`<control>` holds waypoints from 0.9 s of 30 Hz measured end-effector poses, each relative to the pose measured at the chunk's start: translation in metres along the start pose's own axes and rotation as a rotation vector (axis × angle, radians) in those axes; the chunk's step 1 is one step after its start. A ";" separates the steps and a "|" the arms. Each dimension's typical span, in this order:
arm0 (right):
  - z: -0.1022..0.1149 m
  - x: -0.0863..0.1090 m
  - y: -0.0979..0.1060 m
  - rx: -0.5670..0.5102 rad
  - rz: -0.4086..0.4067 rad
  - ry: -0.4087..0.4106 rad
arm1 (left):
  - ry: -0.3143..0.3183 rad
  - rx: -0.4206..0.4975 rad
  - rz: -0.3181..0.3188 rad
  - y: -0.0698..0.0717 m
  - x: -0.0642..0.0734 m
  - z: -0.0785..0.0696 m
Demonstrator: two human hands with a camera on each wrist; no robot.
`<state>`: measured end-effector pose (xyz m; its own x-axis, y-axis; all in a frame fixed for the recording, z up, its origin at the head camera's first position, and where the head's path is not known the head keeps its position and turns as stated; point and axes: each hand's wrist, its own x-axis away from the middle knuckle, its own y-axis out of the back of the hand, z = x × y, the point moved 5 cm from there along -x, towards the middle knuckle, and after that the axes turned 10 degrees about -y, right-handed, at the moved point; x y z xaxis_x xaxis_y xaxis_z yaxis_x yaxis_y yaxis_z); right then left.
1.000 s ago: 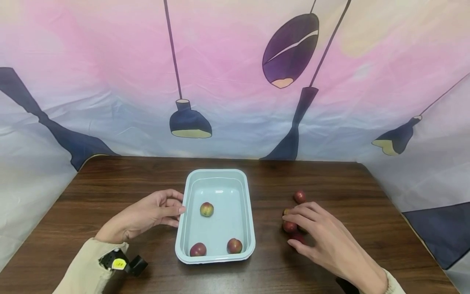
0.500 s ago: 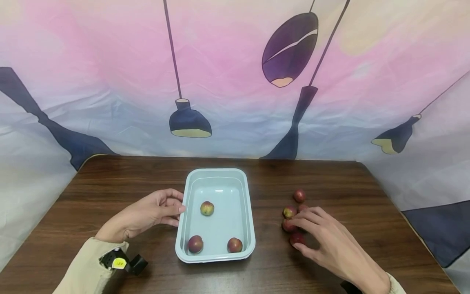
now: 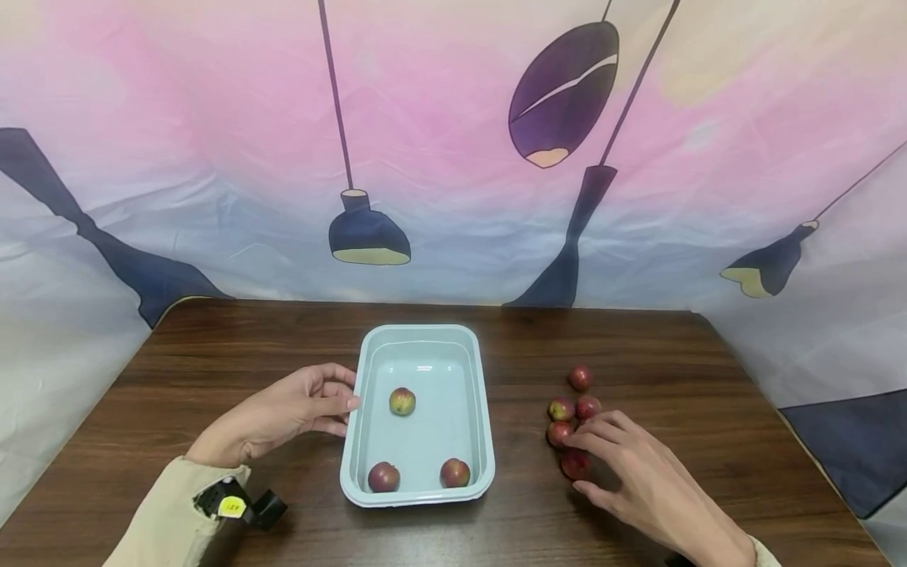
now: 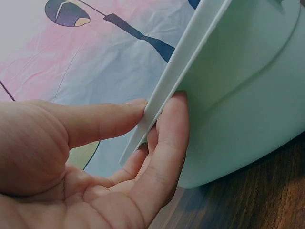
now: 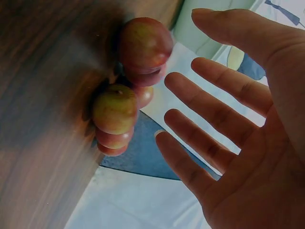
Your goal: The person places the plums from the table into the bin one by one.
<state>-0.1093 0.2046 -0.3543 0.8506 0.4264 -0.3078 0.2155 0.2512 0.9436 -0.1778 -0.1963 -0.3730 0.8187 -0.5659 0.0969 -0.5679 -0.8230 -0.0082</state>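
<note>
A pale blue plastic tray (image 3: 414, 346) stands on the table, with three plums inside: a yellow-green one (image 3: 402, 402) near the middle and two dark red ones, left plum (image 3: 383, 477) and right plum (image 3: 455, 473), at the near end. My left hand (image 3: 294, 409) pinches the tray's left rim (image 4: 164, 90) between thumb and fingers. On the right, my right hand (image 3: 641, 480) hovers beside a cluster of several plums (image 3: 560, 434). Its fingers (image 5: 214, 107) are spread and hold nothing. Some of the cluster may be hidden behind the hand.
The dark wooden table (image 3: 283, 339) reaches back to a printed cloth backdrop (image 3: 439, 197). A single plum (image 3: 580, 378) lies just behind the cluster. A small black device (image 3: 241, 504) is strapped at my left sleeve.
My right hand has drawn slightly to the right and nearer, exposing more of the plums. The left dark plum in the tray has rocked a little. My left hand keeps its grip.
</note>
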 end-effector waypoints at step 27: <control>-0.005 0.005 -0.019 0.029 0.046 0.006 | 0.007 0.007 0.000 0.000 0.000 0.001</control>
<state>-0.1116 0.2065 -0.3748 0.8569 0.4426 -0.2643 0.1898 0.2058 0.9600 -0.1779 -0.1962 -0.3738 0.8179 -0.5659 0.1042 -0.5676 -0.8232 -0.0156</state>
